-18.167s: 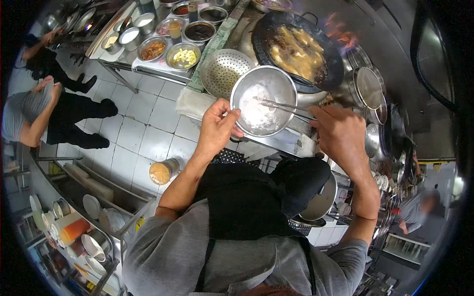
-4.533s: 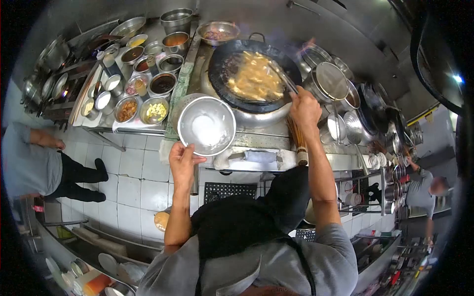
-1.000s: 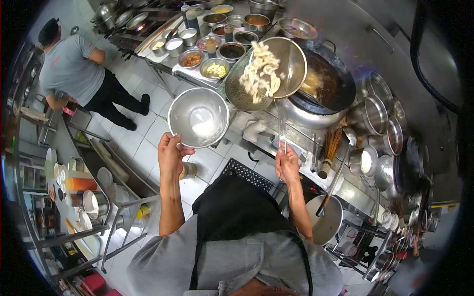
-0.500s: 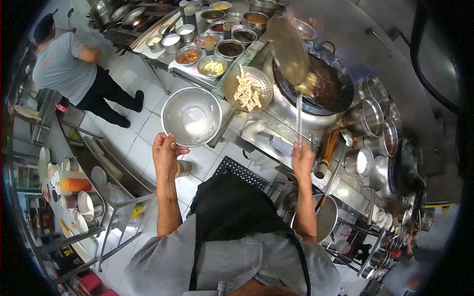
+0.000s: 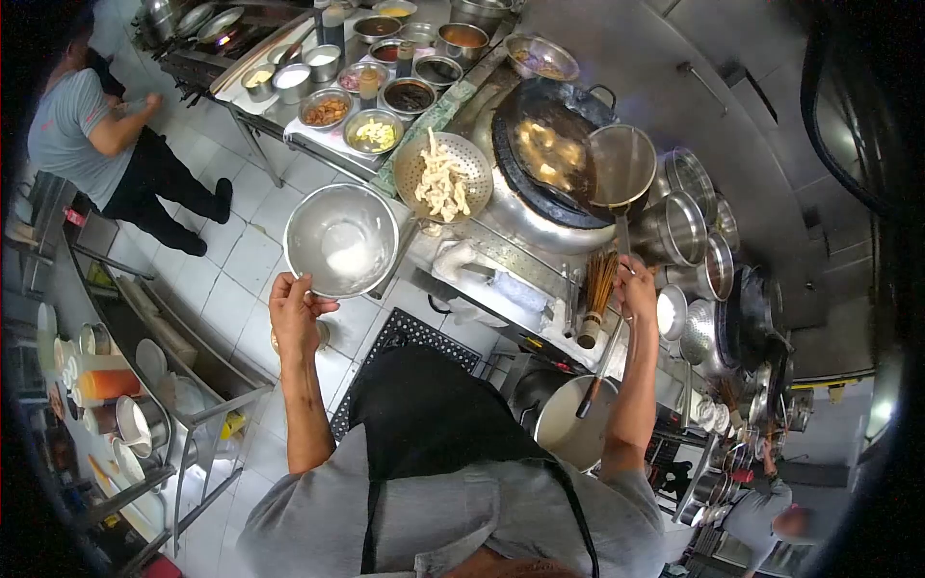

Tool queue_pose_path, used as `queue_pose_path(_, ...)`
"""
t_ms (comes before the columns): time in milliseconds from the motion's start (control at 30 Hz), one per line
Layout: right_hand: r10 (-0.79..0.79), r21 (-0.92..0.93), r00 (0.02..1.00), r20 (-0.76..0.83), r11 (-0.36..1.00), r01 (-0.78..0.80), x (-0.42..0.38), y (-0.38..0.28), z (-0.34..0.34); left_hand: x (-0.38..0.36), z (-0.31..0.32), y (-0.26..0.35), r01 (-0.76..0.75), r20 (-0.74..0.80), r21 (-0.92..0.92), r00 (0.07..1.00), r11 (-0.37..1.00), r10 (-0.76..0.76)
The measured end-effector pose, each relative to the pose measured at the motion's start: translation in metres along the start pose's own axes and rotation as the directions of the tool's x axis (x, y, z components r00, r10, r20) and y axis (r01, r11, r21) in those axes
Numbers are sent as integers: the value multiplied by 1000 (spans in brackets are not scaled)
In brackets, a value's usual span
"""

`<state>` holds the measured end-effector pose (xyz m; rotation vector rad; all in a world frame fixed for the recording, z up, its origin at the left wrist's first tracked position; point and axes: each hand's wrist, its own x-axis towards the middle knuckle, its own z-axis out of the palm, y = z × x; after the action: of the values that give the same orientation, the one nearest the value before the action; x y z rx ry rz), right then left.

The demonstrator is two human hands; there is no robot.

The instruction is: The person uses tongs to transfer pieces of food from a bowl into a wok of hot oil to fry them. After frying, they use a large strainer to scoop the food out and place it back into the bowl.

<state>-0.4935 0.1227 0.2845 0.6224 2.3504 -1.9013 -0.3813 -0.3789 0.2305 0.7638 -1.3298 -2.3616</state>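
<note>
My left hand (image 5: pixel 297 306) grips the near rim of a steel mixing bowl (image 5: pixel 323 207), which has white residue inside. In my right hand (image 5: pixel 632 287) is the handle of a round mesh strainer (image 5: pixel 621 166), held over the right side of a wok. Golden pieces (image 5: pixel 549 154) float in the dark oil of the wok (image 5: pixel 599 113). Between bowl and wok, a perforated ladle (image 5: pixel 412 173) holds pale battered strips (image 5: pixel 444 181).
Ingredient bowls (image 5: pixel 374 131) cover the counter at the upper middle. Steel pots (image 5: pixel 679 227) and a bamboo brush (image 5: pixel 599 297) are on the right. A co-worker (image 5: pixel 106 135) stands at the upper left, another person (image 5: pixel 761 515) at the lower right. A shelf rack (image 5: pixel 207 419) is at left.
The strainer has moved right and lowered, uncovering the golden pieces in the oil. My right hand has moved right and up. The whole view has shifted somewhat left.
</note>
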Motion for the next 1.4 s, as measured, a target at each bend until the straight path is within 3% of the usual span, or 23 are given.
queue_pose_path(33,-2,0,1000,1,1000,2,5,-2,0,1,1,0,-2,0,-1,1000,1000,2)
queue_pose_path(100,107,186,982,157,973,-136,12,-4,2,2,2,-1,-20,8,-3,1000,1000,20)
queue_pose_path(200,159,244,955,252,944,-222,8,-19,5,4,5,1,-14,6,6,1000,1000,14)
queue_pose_path(333,155,312,928,339,912,-266,25,-15,5,2,9,6,-7,22,-2,1000,1000,7)
queue_pose_path(433,139,462,869,476,801,-381,38,-11,10,-1,13,9,-24,22,25,999,999,23)
queue_pose_path(533,93,408,847,523,846,-345,29,-7,-1,-2,12,9,-14,12,21,1000,1000,13)
queue_pose_path(600,94,456,820,564,793,-404,39,5,-18,-5,13,11,-22,-20,72,1000,997,24)
queue_pose_path(733,57,517,829,556,757,-399,42,0,5,-3,15,3,-16,45,22,999,1000,15)
queue_pose_path(1000,34,552,846,532,743,-378,12,1,1,-3,22,-4,-29,33,22,999,999,29)
queue_pose_path(1133,11,620,841,540,671,-407,-5,-2,1,0,9,-11,-42,16,-8,999,999,42)
queue_pose_path(1267,-45,592,851,524,737,-326,-25,-14,8,3,3,-9,-26,-18,-5,1000,1000,26)
queue_pose_path(1333,-72,403,858,508,900,-164,-34,-22,14,4,2,-8,-46,-21,1,999,999,46)
queue_pose_path(1400,-52,331,871,488,935,-130,-49,-34,31,4,4,-6,-47,-21,10,999,999,48)
